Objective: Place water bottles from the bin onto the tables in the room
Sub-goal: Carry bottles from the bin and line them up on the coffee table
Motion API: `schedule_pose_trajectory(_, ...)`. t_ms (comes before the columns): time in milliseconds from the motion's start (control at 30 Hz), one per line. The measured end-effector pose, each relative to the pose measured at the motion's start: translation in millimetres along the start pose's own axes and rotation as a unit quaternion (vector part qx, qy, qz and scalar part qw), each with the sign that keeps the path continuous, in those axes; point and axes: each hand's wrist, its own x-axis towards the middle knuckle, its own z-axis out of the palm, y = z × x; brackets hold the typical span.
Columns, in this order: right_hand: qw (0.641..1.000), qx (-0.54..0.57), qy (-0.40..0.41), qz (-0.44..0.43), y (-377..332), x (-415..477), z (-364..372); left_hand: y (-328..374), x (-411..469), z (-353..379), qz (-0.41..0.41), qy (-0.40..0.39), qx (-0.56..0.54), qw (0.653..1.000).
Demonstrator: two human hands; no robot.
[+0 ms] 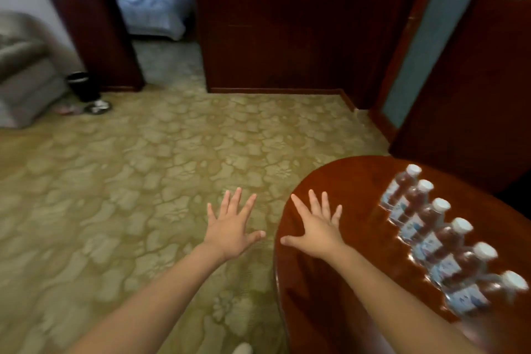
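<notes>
A row of several water bottles [436, 227] with white caps and blue-white labels stands on the round dark-red table [344, 181] at the lower right. My right hand [316, 227] is spread flat, fingers straight, over the table's left part, well left of the bottles. My left hand [232, 227] is spread the same way over the carpet, just off the table's edge. Both hands hold nothing. The bin is not in view.
Patterned green-yellow carpet [129, 181] covers the floor. A grey armchair [23, 72] and a small black waste bin [82, 86] stand at the far left. Dark wooden panels [273, 23] and a doorway with a blue-white bundle [152, 6] lie ahead.
</notes>
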Motion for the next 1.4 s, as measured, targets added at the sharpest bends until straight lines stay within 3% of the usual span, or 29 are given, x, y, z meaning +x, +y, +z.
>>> schedule_pose_trajectory(333,0.976,-0.067,-0.049,-0.203,-158,41,30,-133,-93,-17,-0.206,0.051,-0.022,0.977)
schedule_pose_trajectory(700,0.932,-0.073,-0.072,-0.349,-432,83,80,-353,-191,-62,-0.371,0.118,-0.043,0.920)
schedule_pose_trajectory(933,0.891,-0.075,-0.090,-0.439,-602,70,129,-479,-278,-83,-0.468,0.136,-0.050,0.872)
schedule_pose_trajectory(1400,0.785,-0.122,-0.143,-0.590,-844,42,215,-641,-383,-80,-0.611,0.166,-0.098,0.768)
